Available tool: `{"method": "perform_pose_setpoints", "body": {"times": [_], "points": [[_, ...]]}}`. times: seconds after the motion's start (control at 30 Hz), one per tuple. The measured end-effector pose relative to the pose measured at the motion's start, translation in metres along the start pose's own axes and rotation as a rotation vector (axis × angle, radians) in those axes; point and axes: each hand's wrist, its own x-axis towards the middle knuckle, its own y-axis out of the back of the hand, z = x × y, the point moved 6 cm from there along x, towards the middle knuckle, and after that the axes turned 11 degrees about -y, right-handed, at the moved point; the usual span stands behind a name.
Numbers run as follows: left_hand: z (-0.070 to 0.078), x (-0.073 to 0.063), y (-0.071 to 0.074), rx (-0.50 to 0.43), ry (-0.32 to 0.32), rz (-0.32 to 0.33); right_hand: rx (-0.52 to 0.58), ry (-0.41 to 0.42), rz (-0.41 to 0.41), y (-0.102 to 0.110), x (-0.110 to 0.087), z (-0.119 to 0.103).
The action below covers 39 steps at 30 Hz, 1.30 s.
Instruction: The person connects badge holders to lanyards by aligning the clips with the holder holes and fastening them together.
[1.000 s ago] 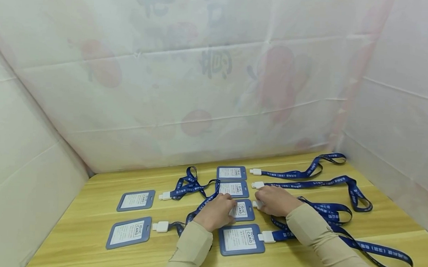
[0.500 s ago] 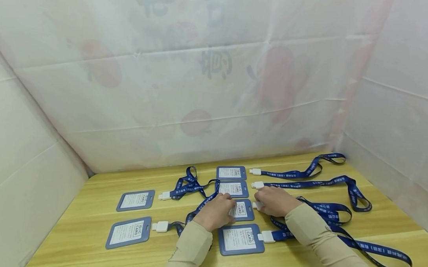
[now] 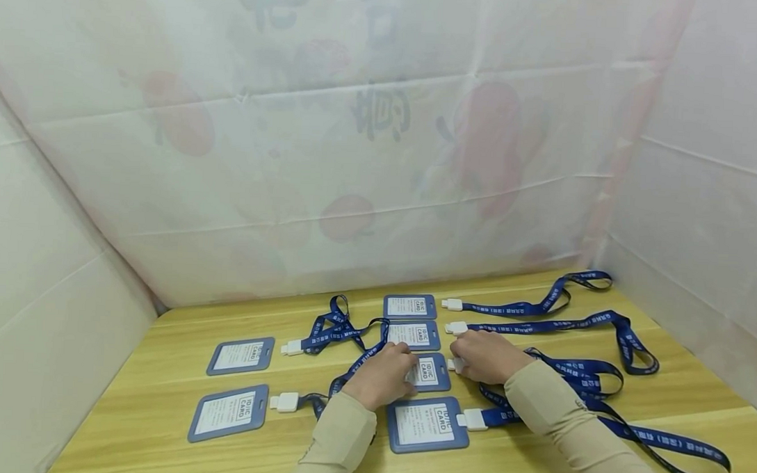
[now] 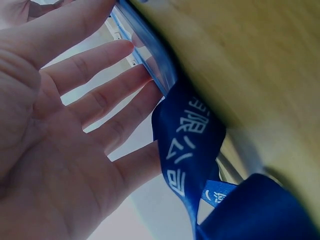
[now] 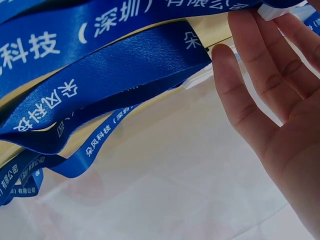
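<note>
A blue ID card holder [image 3: 435,372] lies on the wooden table [image 3: 160,396] between my two hands. My left hand [image 3: 405,373] rests on its left end; in the left wrist view the fingers [image 4: 100,95] are straight and touch the holder's edge [image 4: 145,55], with a blue lanyard [image 4: 190,145] beside them. My right hand [image 3: 465,354] lies over the white clip [image 3: 454,364] at the holder's right end. Its straight fingers [image 5: 260,75] touch that clip [image 5: 197,80] and its blue lanyard [image 5: 125,65].
Several more blue card holders lie around, such as one near me [image 3: 427,425] and one at the left [image 3: 228,411], each by a white clip [image 3: 283,401]. Blue lanyards [image 3: 625,342] sprawl to the right. White cloth walls [image 3: 355,194] close in three sides.
</note>
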Motion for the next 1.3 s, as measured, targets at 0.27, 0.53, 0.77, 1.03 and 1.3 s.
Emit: {"method": "perform_pose_setpoints", "body": {"times": [0.27, 0.53, 0.77, 1.03, 1.3], "points": [[0.0012, -0.0003, 0.0004, -0.013, 0.001, 0.002, -0.004, -0.005, -0.021, -0.0007, 0.0002, -0.0007], [0.0014, -0.0014, 0.0003, -0.025, 0.012, -0.004, 0.0, -0.001, -0.022, -0.0014, 0.0002, -0.0018], [0.0012, -0.0001, 0.0007, -0.018, 0.01, -0.004, -0.005, -0.008, -0.024, -0.0009, -0.0001, -0.003], [0.0018, -0.0005, 0.001, -0.009, 0.003, -0.006, -0.006, -0.015, -0.034, -0.0014, 0.0001, -0.0032], [0.0024, -0.0008, 0.0017, -0.002, 0.006, -0.008, -0.022, 0.012, -0.01, -0.0022, 0.0001, -0.004]]}}
